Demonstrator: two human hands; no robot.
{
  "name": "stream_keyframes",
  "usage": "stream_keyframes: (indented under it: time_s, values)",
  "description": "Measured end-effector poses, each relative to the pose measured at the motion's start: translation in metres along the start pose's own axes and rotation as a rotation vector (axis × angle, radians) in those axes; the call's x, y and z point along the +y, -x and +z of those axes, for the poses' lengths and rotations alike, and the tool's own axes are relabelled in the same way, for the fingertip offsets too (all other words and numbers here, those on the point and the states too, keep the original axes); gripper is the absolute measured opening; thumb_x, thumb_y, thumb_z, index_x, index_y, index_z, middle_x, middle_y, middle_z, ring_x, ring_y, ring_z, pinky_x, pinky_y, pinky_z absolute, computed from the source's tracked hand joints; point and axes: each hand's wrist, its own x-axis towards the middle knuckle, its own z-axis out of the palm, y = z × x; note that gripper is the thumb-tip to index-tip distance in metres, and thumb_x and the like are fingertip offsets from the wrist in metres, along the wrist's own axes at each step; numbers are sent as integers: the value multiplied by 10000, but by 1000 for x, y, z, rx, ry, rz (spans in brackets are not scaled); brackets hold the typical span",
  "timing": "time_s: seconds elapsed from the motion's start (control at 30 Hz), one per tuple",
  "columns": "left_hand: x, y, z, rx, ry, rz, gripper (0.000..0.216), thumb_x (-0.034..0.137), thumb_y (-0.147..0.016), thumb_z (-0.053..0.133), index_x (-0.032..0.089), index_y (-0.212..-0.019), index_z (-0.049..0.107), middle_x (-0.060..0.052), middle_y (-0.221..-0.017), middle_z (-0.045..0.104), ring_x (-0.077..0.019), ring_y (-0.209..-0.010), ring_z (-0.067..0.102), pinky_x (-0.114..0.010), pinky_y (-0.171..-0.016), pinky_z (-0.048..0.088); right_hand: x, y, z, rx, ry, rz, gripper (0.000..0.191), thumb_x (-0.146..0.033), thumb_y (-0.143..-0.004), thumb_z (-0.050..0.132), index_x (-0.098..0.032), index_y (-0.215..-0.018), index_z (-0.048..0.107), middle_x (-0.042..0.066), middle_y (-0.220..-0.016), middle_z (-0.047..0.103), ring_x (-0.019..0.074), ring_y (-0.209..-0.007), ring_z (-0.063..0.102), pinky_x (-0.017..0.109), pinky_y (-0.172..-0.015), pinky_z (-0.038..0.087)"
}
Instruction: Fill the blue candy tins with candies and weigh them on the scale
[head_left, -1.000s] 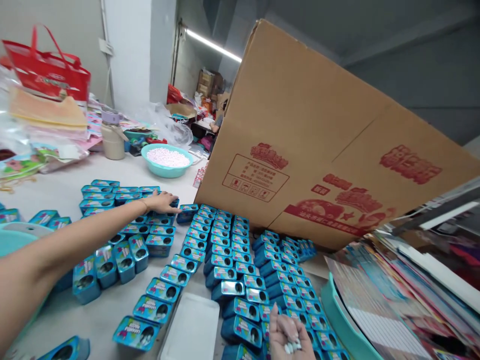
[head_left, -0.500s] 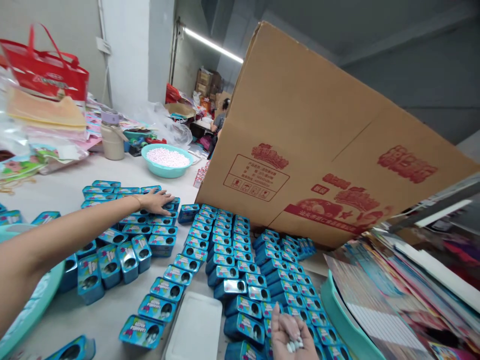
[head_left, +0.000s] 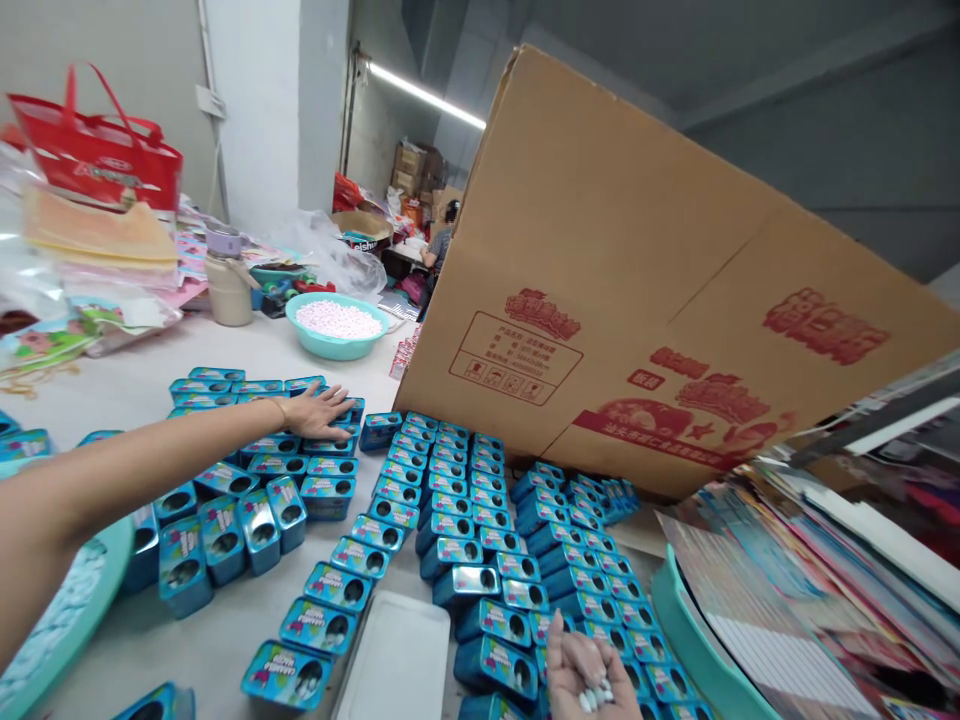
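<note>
My left hand [head_left: 318, 412], fingers spread and palm down, rests on the far end of a cluster of blue tins [head_left: 330, 494]. At the lower right, my right hand [head_left: 574, 665] is cupped palm up with several small white candies [head_left: 595, 696] in it; the thumb is folded over the palm. Under and around that hand stand rows of the same tins [head_left: 499, 658], each with a round dark opening in its top. Another line of tins [head_left: 318, 625] runs diagonally between the two groups.
A large cardboard box [head_left: 600, 250] leans behind the rows. A white lid-like tray [head_left: 397, 655] lies at front centre. Teal basins stand at the left [head_left: 112, 575], right [head_left: 671, 600] and back, the back basin [head_left: 337, 346] full of pale candies. A bottle [head_left: 229, 285] stands nearby.
My left hand stays over the tins, its fingers a little more spread. My right hand still holds the candies. The whole view has shifted slightly.
</note>
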Motion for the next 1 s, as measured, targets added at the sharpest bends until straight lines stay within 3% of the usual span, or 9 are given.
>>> stream_keyframes:
  time_s: [0.13,0.27,0.4,0.57,0.87,1.0]
  values:
    - [7,8,13,95,-21,-49,529,528,-890,571,194,-1300,556,-120,-1449,489,-303,-1367,415,-572,-1142,276,2,-2,0,-34,6,13,269,-44,-745,597,-201,-630,411,-122,-558,368,59,-459,414,465,-869,583]
    - [4,7,12,97,-48,-41,495,460,-916,568,185,-1326,523,-120,-1428,487,-300,-1312,464,-579,-1094,360,1,-2,-3,-52,21,4,287,-51,-738,605,-205,-619,393,-123,-554,357,62,-460,410,473,-880,579]
    - [-4,1,6,43,-90,-36,588,494,-916,549,195,-1413,451,-134,-1523,387,-336,-1411,339,-630,-1148,229,1,-2,-9,-54,14,8,297,-54,-725,626,-204,-618,393,-126,-551,359,58,-452,402,468,-880,581]
    - [-12,-4,10,-54,-126,-49,914,740,-846,416,162,-1536,259,-188,-1606,210,-431,-1490,90,-645,-1149,30,0,-2,-15,-63,-34,39,323,-13,-717,624,-205,-616,384,-123,-554,385,56,-460,407,466,-911,574]
    - [-22,-11,15,-90,-149,-85,734,644,-934,220,252,-1552,171,-115,-1624,182,-400,-1504,49,-657,-1127,19,3,-1,-13,-42,-77,56,337,-17,-741,613,-210,-608,371,-121,-546,382,62,-455,406,474,-892,581]
    - [-25,-13,12,-113,-145,-83,877,761,-853,282,249,-1552,149,-113,-1626,169,-402,-1503,46,-639,-1139,11,4,-2,-16,-49,-89,58,331,-21,-743,607,-211,-605,373,-121,-531,374,68,-451,417,481,-875,589]
